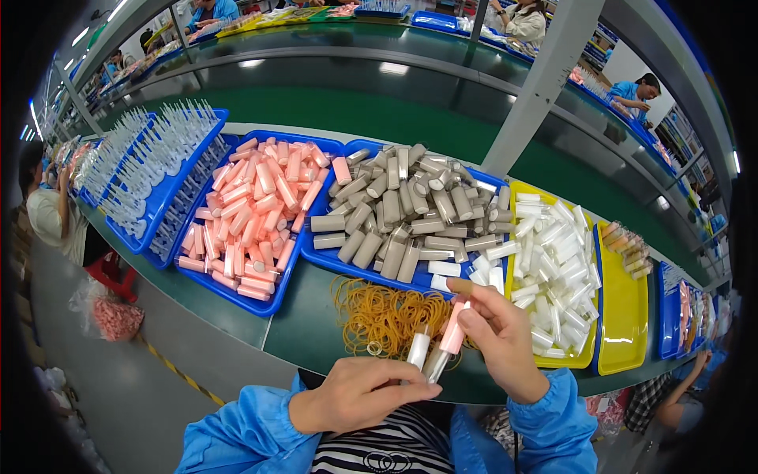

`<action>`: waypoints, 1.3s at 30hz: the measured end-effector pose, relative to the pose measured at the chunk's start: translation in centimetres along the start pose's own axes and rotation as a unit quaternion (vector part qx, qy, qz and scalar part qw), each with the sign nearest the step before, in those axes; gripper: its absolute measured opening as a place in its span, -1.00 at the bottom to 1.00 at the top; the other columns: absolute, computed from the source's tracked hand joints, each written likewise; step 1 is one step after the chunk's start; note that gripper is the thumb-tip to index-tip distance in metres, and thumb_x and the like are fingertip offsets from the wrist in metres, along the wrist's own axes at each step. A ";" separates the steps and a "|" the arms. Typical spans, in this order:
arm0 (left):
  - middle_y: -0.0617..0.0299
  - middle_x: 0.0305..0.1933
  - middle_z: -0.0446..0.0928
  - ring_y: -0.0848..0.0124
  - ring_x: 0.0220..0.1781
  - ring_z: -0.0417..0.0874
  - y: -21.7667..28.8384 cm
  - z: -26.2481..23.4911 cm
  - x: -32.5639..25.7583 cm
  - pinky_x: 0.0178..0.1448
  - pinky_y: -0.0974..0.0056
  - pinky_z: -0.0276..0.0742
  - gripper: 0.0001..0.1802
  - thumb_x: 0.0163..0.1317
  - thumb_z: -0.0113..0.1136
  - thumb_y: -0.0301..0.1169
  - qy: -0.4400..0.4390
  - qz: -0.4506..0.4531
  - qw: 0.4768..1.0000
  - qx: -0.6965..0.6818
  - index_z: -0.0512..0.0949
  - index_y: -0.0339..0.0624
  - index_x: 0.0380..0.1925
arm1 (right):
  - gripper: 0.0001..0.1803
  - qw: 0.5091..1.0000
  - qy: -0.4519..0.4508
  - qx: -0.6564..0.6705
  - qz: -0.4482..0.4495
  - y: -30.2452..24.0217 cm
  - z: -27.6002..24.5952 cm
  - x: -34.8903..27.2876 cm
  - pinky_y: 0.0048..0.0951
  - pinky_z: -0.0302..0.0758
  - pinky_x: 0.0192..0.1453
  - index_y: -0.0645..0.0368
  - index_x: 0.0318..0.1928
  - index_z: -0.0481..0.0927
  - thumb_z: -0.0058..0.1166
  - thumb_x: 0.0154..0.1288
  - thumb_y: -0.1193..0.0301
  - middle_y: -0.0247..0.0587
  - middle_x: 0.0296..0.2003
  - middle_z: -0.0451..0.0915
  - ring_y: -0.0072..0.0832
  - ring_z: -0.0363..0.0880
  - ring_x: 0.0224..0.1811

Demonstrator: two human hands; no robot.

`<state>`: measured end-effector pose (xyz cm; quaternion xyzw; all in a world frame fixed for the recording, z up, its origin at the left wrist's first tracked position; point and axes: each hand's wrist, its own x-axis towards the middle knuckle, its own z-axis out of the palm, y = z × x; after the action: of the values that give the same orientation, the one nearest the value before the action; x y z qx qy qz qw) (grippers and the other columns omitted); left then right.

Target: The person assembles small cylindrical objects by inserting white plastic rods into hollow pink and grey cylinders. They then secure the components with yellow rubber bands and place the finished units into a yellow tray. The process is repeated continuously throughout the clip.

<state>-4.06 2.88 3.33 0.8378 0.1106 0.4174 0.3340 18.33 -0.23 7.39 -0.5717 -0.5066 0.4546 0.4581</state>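
Note:
My left hand (pixel 359 391) is closed near the table's front edge, its fingers around a small white tube (pixel 418 350) with a clear end and a greyish, see-through tube (pixel 436 365) beside it. My right hand (pixel 499 328) pinches a pink tube (pixel 454 328) between thumb and fingers, slanted right against the other two. Just behind the hands lies a loose heap of tan rubber bands (pixel 379 312). The lower ends of the tubes are partly hidden by my left fingers.
Along the table stand a blue tray of pink tubes (pixel 257 209), one of grey tubes (pixel 395 197), a yellow tray of white tubes (pixel 557 272) and another yellow tray (pixel 624 316). Far left, blue trays hold clear spiky pieces (pixel 158 158). A grey metal post (pixel 545 87) rises behind.

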 end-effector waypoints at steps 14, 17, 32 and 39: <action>-0.09 0.41 0.20 0.27 0.26 0.47 0.9 0.5 0.4 0.26 0.18 0.46 0.21 -0.05 0.62 -0.30 0.132 -0.220 0.926 -0.278 -0.01 -0.28 0.48 | -0.55 0.962 0.024 -0.141 -0.234 -0.2 1.8 -2.1 -0.16 0.31 0.24 0.20 0.05 0.65 0.36 0.12 0.38 -0.25 -0.22 0.65 -0.28 0.50 -0.01; 0.03 0.29 0.33 0.37 0.22 0.47 0.6 0.9 0.2 0.25 0.30 0.42 -0.15 0.21 0.37 -0.38 -0.056 -0.388 0.786 -0.477 0.12 -0.29 0.41 | -0.54 0.915 -0.113 -0.228 -0.314 0.0 1.7 -2.1 -0.10 0.34 0.23 0.12 -0.05 0.69 0.42 0.03 0.23 -0.16 -0.06 0.63 -0.22 0.49 0.07; 0.24 0.07 0.49 0.49 0.12 0.53 1.3 3.1 -2.1 0.18 0.37 0.49 -0.59 0.40 0.18 -0.26 -0.040 -0.398 0.517 -0.757 0.39 -0.24 0.13 | -0.19 0.870 -0.099 -0.366 -0.316 -1.4 3.4 -3.6 -0.17 0.55 0.04 0.35 0.10 0.49 0.52 -0.15 0.19 0.07 0.02 0.58 -0.06 0.60 0.00; 0.21 -0.18 0.56 0.49 -0.17 0.62 1.6 2.1 -1.9 -0.08 0.36 0.59 -0.74 0.41 0.19 -0.29 0.029 -0.445 0.600 -0.664 0.46 -0.25 -0.09 | -0.27 0.916 -0.144 -0.268 -0.261 -1.8 2.9 -1.9 -0.16 0.39 0.19 0.24 0.11 0.55 0.43 -0.02 0.08 -0.06 0.09 0.56 -0.17 0.49 0.15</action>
<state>-3.82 -0.15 2.25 0.2201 0.1719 0.1997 0.9392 15.08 -1.84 8.76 -0.4491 -0.8009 0.2438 0.3122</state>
